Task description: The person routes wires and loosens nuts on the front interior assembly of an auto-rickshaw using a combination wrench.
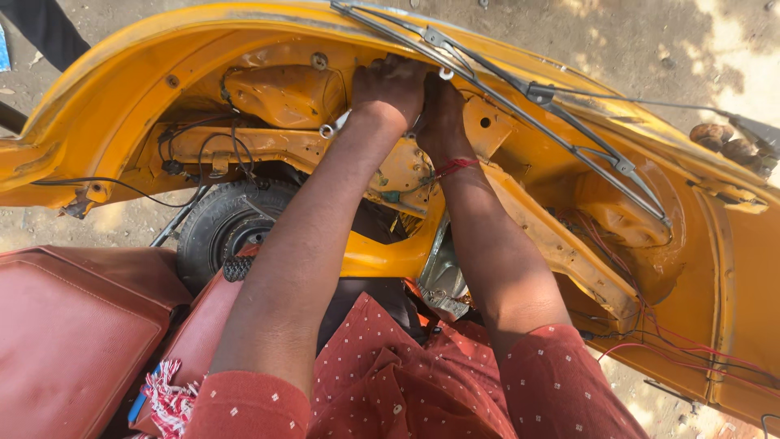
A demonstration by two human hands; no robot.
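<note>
Both my hands reach into the inside of a yellow vehicle front shell (122, 89). My left hand (390, 85) is closed around a metal spanner (331, 128), whose ring end sticks out below the wrist. My right hand (441, 114), with a red thread on the wrist, presses against the yellow panel right beside the left hand; its fingers are hidden. A second spanner end (445, 73) shows just above the two hands. A wiper linkage rod (536, 102) runs diagonally across the shell past my right hand.
A black front tyre (223, 223) sits below the shell. Red seat cushions (73, 325) lie at lower left. Red and black wires (666, 341) hang along the right inside. Sandy ground surrounds the vehicle. Another person's dark sleeve (45, 28) is at top left.
</note>
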